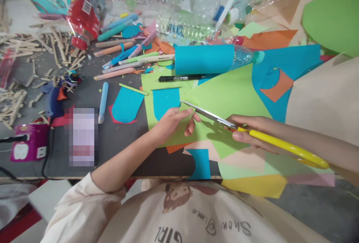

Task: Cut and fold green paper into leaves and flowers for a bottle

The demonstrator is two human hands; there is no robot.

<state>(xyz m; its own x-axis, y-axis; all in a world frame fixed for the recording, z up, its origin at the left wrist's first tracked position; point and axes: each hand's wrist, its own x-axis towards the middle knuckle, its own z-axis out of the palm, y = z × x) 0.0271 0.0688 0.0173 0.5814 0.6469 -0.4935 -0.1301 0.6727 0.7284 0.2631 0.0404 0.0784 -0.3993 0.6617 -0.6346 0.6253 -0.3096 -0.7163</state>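
My right hand (246, 131) is closed round yellow-handled scissors (241, 128); their blades point left, tips near my left fingers. My left hand (174, 123) pinches a piece of light green paper (224, 97) where the blade tip meets it. A blue paper shape (165, 101) lies just above my left hand. Another rounded blue cut-out (126, 104) rests on a red scrap to its left. A plastic bottle wrapped in blue paper (204, 59) lies on its side beyond the green sheet, with a black pen (182, 78) in front of it.
Coloured markers (120, 54), a red-labelled bottle (82, 18) and clear plastic bottles (182, 7) crowd the back. Wooden sticks (17, 74) litter the left. A purple device (29, 142) and a phone (83, 136) sit front left. Paper sheets in orange, blue, beige and yellow overlap at right.
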